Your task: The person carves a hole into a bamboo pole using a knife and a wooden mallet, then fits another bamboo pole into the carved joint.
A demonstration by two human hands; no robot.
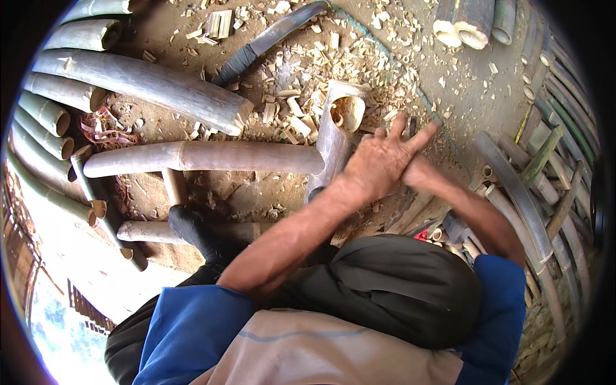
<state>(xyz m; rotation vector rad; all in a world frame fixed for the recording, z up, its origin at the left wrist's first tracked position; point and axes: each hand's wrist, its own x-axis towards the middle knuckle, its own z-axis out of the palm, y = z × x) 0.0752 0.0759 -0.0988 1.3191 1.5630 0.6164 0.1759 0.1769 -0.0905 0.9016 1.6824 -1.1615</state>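
My left hand (377, 160) is stretched out over my right wrist, its index finger and thumb spread apart. Beneath it, most of my right hand (410, 168) is hidden, so its fingers cannot be made out. A short dark stick-like piece (412, 123) shows between the spread fingers; whether either hand touches it is unclear. Just left of the hands stands a thick bamboo piece (335, 144) with a cut, hollow opening at its top. A long bamboo pole (212, 157) meets its side from the left.
Wood chips (301, 119) litter the dirt floor. A large knife (282, 35) with a dark wrapped handle lies at the far side, near a green cord (372, 40). Bamboo poles (141, 80) fill the left; more bamboo lengths (513, 192) crowd the right. My dark-covered foot (192, 231) rests by a lower pole.
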